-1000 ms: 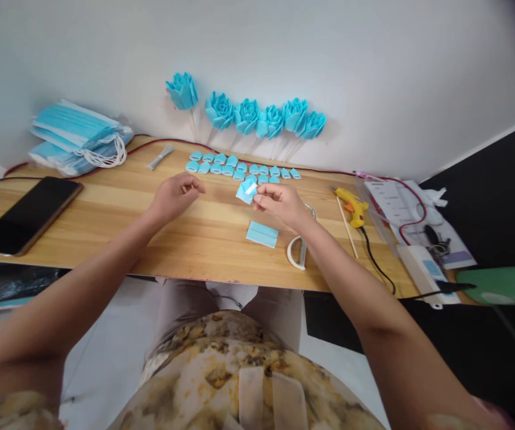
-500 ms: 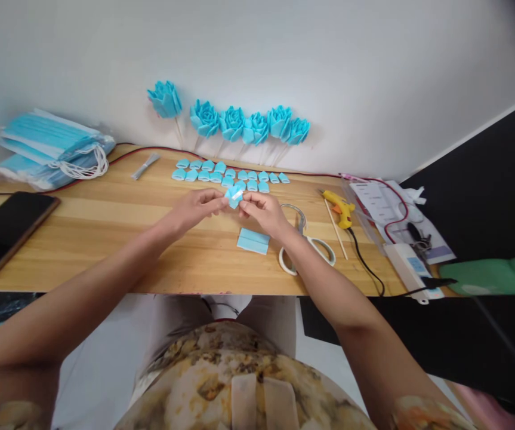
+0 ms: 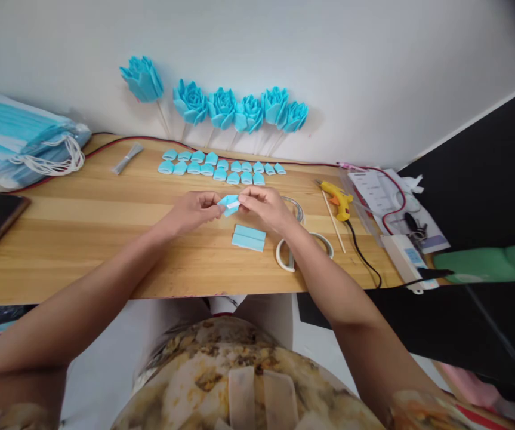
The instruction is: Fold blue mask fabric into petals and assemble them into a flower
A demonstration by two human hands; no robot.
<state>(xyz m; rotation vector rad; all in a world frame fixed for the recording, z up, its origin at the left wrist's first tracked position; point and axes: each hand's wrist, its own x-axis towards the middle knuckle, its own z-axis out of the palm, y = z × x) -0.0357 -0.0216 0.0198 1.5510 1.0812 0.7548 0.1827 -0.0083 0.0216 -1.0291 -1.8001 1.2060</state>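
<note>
Blue fabric piece (image 3: 229,204), apparently folded, held just above wooden table (image 3: 105,239), pinched between fingertips of left hand (image 3: 192,212) and right hand (image 3: 266,209), both closed on it; blue stack (image 3: 249,237) just below, scissors (image 3: 304,248) beside right wrist.

One camera only, worn on my head; looked forward and down, close over counter (image 3: 82,239); wall (image 3: 373,71) filled top, my lap (image 3: 248,370) bottom.

The left hand (image 3: 190,210), a second ago well apart from the blue piece (image 3: 229,204), now pinches its left edge opposite the right hand (image 3: 266,208). The piece now sits lower and flatter, just behind the stack (image 3: 248,237).
</note>
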